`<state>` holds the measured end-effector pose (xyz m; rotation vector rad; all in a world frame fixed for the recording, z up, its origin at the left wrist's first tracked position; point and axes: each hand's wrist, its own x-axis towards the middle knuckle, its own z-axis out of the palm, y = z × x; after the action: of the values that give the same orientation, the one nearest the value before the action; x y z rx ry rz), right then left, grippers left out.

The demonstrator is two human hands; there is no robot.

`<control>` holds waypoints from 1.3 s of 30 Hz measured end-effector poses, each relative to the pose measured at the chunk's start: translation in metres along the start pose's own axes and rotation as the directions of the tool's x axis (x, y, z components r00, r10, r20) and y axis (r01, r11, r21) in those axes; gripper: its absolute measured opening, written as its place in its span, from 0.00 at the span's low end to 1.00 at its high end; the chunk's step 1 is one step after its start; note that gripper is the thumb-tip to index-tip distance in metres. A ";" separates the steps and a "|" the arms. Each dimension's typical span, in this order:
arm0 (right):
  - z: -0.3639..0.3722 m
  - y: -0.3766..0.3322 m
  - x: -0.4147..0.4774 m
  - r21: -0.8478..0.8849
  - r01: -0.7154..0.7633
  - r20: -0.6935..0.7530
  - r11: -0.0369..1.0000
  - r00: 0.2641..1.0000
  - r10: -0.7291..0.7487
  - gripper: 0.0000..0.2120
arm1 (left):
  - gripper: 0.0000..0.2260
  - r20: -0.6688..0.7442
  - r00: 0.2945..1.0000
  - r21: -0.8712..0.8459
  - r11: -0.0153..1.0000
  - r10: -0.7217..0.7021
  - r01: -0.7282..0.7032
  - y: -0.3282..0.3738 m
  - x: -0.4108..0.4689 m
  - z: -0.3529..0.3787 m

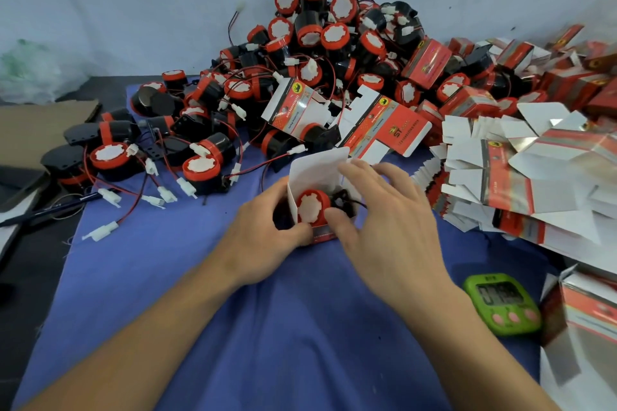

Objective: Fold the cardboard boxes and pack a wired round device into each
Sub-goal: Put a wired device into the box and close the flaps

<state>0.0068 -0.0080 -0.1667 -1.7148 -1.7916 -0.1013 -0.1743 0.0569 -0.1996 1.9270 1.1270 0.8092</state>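
Observation:
A small folded cardboard box (312, 170) stands open-ended on the blue cloth, its white flap raised. Inside it sits a wired round device (312, 207) with a red rim and white face toward me. My left hand (263, 233) grips the box's left side from below. My right hand (390, 220) lies over the box's right side, thumb pressing beside the device and fingers on the top edge. A big heap of wired round devices (320, 40) lies behind. Flat unfolded boxes (521, 177) are stacked at the right.
A green digital timer (502, 304) lies on the blue cloth (233, 327) at the lower right. Packed red boxes (574, 80) pile up at the far right. Brown cardboard (40, 123) and a pen (43, 210) lie at the left. A wall closes the back.

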 end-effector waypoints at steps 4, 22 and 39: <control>0.002 0.000 -0.001 -0.029 -0.050 0.077 0.998 0.996 0.052 0.13 | 0.23 0.036 0.999 -0.029 1.000 -0.002 0.003 0.000 0.001 -0.004; -0.023 0.005 0.004 0.026 -0.144 0.318 0.989 0.939 0.128 0.34 | 0.25 -0.169 0.985 -0.012 0.999 -0.043 0.042 -0.006 0.002 0.008; -0.002 -0.011 0.014 -0.321 0.086 0.138 0.943 0.989 -0.043 0.09 | 0.21 0.062 0.997 -0.089 0.995 -0.042 0.047 0.000 0.005 0.008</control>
<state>-0.0017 0.0021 -0.1543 -1.9276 -2.0165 -0.3402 -0.1658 0.0595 -0.2031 1.8331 1.0754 0.7610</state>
